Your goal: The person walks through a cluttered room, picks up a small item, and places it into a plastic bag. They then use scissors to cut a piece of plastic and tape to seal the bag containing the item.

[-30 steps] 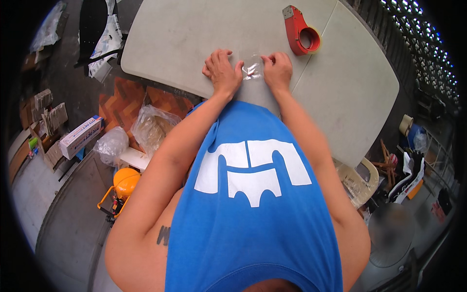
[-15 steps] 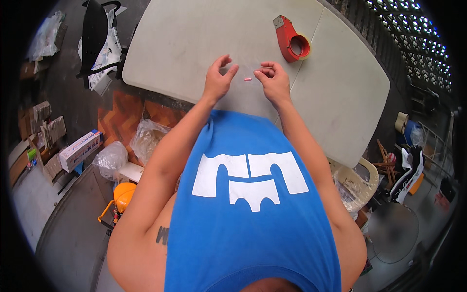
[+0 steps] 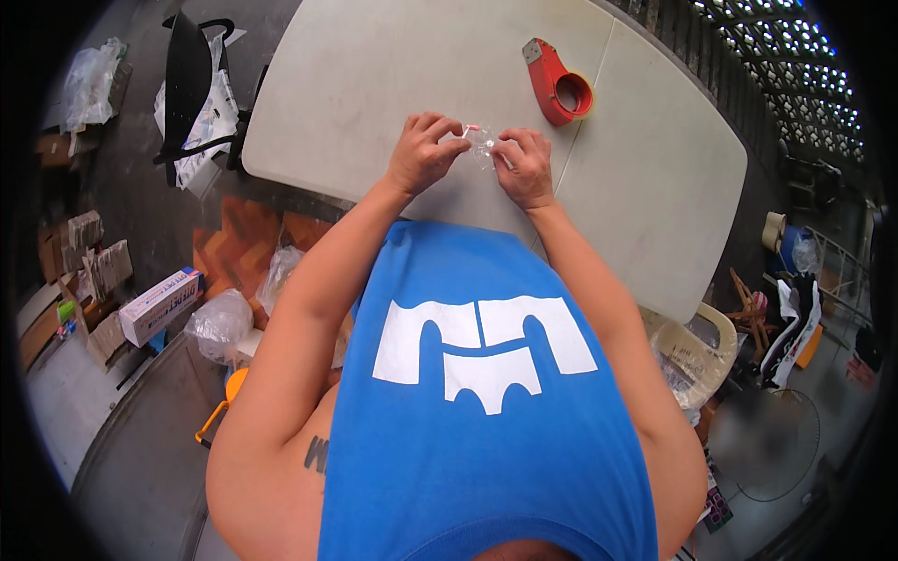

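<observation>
Both hands pinch a small piece of crinkled clear plastic [image 3: 481,143] above the table. My left hand [image 3: 426,154] grips its left side with thumb and fingertips. On the opposite side, my right hand [image 3: 527,166] has its thumb and fingers closed on the plastic. A tiny pink piece [image 3: 472,128] shows at the plastic's far edge, close to the left fingertips; whether it is inside or behind the plastic I cannot tell. Farther off to the right lies a red tape dispenser [image 3: 552,79] with a roll of clear tape, touched by neither hand.
The hands are over a pale folding table [image 3: 374,56] with a seam on its right half. A black chair [image 3: 187,89] stands beyond its left end. Plastic-wrapped chairs [image 3: 697,351] and a white box [image 3: 161,307] are beside me. A blurred round fan [image 3: 762,439] is at lower right.
My hands have come together and closed on the clear plastic, bunching it. The pink piece has shifted slightly farther away. The tape dispenser stays in its place.
</observation>
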Tool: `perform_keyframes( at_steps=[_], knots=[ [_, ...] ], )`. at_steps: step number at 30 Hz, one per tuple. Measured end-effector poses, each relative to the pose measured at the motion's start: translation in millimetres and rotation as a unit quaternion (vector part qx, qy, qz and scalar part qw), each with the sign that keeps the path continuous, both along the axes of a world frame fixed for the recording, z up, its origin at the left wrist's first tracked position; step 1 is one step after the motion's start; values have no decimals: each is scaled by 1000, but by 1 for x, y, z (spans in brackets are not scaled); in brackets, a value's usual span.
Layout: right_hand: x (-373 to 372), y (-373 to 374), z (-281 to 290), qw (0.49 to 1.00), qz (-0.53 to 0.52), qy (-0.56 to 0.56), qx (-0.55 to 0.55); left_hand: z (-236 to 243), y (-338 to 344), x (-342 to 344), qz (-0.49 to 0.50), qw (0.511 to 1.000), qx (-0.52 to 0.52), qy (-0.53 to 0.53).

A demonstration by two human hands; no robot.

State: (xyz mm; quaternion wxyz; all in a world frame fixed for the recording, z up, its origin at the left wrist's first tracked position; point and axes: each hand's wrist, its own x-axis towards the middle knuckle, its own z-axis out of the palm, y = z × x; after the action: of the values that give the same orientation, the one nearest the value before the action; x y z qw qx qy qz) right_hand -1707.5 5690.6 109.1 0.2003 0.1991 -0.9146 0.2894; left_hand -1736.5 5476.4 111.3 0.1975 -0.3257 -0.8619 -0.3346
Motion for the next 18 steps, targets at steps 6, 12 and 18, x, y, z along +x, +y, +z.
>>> perform_keyframes(
  at_steps=[6, 12, 18],
  knots=[
    [24, 1, -11, 998, 53, -32, 28, -31, -5, 26, -1, 998, -63, -12],
    [25, 6, -22, 996, 75, -48, 22, -29, -9, 32, -20, 996, -89, -13],
    [28, 8, -17, 993, 40, -103, 26, -27, -9, 36, 1, 996, -52, -77]
  ],
)
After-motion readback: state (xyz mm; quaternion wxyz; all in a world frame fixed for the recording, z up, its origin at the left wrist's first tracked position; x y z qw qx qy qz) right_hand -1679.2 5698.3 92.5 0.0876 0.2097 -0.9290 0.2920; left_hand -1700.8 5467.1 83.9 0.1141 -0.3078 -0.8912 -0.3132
